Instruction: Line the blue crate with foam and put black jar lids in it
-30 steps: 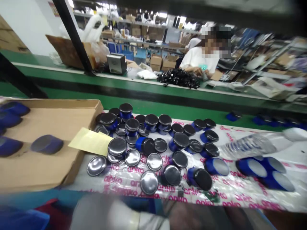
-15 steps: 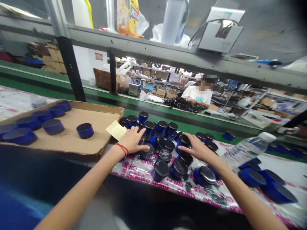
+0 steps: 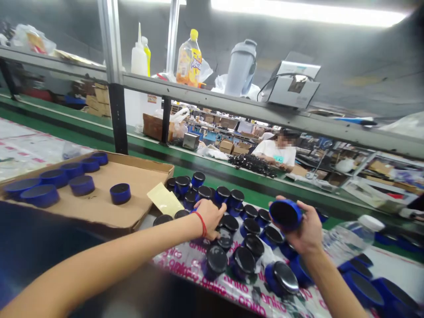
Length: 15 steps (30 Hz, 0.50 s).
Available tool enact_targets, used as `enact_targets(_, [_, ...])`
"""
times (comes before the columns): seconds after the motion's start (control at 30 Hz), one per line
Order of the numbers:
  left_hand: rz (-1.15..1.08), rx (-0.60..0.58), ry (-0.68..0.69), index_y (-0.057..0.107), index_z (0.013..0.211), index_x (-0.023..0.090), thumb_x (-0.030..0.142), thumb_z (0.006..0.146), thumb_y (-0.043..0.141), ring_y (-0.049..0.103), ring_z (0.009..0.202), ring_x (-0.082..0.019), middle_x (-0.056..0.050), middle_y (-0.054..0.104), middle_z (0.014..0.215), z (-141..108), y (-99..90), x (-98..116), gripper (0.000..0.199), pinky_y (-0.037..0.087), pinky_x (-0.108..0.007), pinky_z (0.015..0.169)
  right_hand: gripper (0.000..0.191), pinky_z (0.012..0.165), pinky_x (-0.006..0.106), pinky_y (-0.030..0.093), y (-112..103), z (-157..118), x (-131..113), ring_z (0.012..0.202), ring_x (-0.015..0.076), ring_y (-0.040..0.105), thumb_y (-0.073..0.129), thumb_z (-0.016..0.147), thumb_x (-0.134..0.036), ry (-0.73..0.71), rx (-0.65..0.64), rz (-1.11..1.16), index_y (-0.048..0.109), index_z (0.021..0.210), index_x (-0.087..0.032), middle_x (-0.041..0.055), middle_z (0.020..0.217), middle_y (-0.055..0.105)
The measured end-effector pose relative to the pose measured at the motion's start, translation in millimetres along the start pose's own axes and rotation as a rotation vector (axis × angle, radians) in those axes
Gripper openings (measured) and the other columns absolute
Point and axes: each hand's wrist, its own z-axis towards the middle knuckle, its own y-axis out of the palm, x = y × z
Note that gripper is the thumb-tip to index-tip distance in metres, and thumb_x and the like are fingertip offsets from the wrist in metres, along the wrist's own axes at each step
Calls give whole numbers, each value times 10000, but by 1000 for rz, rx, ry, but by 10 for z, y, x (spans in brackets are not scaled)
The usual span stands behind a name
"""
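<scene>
My right hand (image 3: 308, 227) is raised over the right of the cluster. Its fingers and thumb grip a short blue cylinder (image 3: 286, 215), tilted so that its dark round end faces me. Lower and further left, my left hand (image 3: 210, 216), with a red string at the wrist, is among the black-topped blue cylinders (image 3: 244, 260). Its fingers curl down between them, and what they grasp is hidden. Beside its thumb is a glossy black top (image 3: 224, 238). Most cylinders stand upright, close together, on printed plastic film (image 3: 228, 287).
On the left lies a shallow cardboard tray (image 3: 142, 176) with several blue cylinders. Yellow paper (image 3: 165, 201) rests by its edge. A clear bottle (image 3: 351, 236) leans beyond my right wrist, near more cylinders. A shelf (image 3: 205, 95) crosses ahead; a person (image 3: 276, 150) sits behind it.
My right hand has risen and moved right, lifting a blue cylinder from the cluster. My left hand has shifted right, deeper among the cylinders. The camera view has tilted upward.
</scene>
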Motion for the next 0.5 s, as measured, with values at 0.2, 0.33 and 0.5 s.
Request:
enact_targets(0.2, [23, -148, 0, 539, 1300, 201, 513, 918, 568, 684, 865, -228, -101, 695, 1036, 279, -44, -50, 494, 585, -420, 741, 500, 507, 251, 514, 176, -129, -100, 572, 165, 589, 584, 721, -679, 111, -252, 186, 616, 804, -187, 66, 676, 613])
enact_targets(0.33, [59, -93, 120, 634, 1155, 174, 469, 927, 579, 689, 881, -225, -102, 722, 1019, 321, -175, -114, 377, 577, -432, 779, 480, 478, 224, 469, 256, -151, -133, 535, 150, 560, 601, 697, -658, 136, -317, 220, 630, 748, -182, 69, 656, 604])
enact_targets(0.5, [75, -9, 213, 640, 1166, 133, 604, 788, 684, 704, 880, -302, -150, 748, 970, -134, -651, -313, 605, 555, -407, 704, 425, 448, 216, 495, 550, -32, -354, 474, 129, 546, 535, 719, -625, 211, -201, 223, 669, 709, -222, 50, 616, 591])
